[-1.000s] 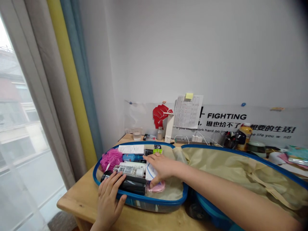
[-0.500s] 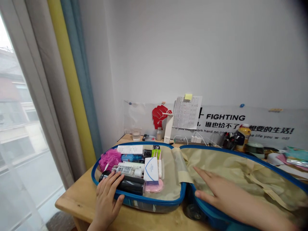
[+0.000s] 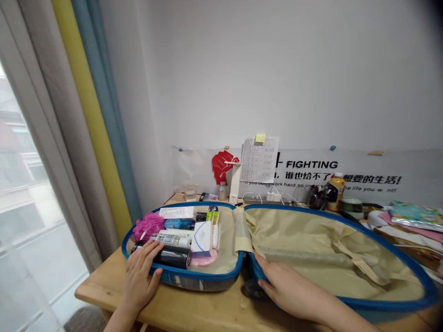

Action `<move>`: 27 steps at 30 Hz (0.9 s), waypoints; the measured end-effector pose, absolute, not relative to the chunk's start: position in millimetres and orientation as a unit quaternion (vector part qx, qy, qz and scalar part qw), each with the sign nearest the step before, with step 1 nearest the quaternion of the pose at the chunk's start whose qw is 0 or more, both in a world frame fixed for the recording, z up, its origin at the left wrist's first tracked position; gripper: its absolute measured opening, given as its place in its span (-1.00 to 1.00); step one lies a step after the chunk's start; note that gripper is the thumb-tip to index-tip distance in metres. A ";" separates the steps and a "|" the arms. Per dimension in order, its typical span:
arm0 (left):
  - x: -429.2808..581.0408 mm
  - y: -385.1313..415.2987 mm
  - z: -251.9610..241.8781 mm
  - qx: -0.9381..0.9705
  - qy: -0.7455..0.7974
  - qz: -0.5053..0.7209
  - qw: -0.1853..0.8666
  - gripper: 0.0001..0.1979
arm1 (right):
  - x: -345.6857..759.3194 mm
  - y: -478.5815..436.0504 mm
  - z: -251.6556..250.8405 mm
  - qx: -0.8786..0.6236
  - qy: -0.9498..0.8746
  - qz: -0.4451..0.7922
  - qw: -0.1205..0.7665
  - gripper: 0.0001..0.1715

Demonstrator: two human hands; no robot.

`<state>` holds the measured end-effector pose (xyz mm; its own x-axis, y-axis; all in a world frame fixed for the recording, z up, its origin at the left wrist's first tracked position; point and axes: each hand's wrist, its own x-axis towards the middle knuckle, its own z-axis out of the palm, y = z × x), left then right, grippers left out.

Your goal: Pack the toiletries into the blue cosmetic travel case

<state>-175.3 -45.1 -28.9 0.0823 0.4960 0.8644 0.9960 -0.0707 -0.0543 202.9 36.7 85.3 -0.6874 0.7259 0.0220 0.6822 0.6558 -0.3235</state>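
Note:
An open suitcase with blue rims (image 3: 216,276) lies spread on a wooden table. My left hand (image 3: 143,269) rests over the front rim of its left half, fingers stretched out and touching a black cylindrical bottle (image 3: 171,256). Around that bottle lie a clear bottle (image 3: 169,240), a white box with a blue line (image 3: 202,237), a pink round item (image 3: 205,258), a blue bottle (image 3: 177,223) and a pink bath puff (image 3: 149,226). Close to the hinge, my right hand (image 3: 287,286) grips the near rim of the right half, which has a beige lining (image 3: 304,240).
The wooden table (image 3: 100,281) shows its left corner. Behind the case stand a yellow-labelled bottle (image 3: 335,191), a green-grey jar (image 3: 351,207), a power strip (image 3: 258,199) and a white upright stand (image 3: 235,182). Curtains (image 3: 100,115) hang beside the window at left.
My right hand has come down from above the lining onto the rim near the hinge. My left hand stays at the left half's front rim. The camera view has shifted right.

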 end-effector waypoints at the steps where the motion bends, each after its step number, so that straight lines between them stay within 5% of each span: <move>1: -181.8 -45.1 -27.7 -0.645 -0.582 -0.344 0.357 -0.53 | 196.8 35.0 86.6 -0.389 -0.906 0.153 0.061 -0.31; 18: -311.1 -51.0 -4.5 -0.660 -0.633 -0.336 0.226 -0.59 | 77.2 15.5 103.2 -0.391 -0.899 0.194 0.030 -0.11; 24: -334.5 -48.6 15.9 -0.650 -0.669 -0.313 0.178 -0.34 | 47.8 5.6 102.2 -0.410 -0.894 0.176 0.042 -0.03; 27: -339.9 -47.3 31.0 -0.673 -0.668 -0.279 0.155 -0.28 | 72.2 -0.2 101.3 -0.390 -0.903 0.152 0.096 -0.17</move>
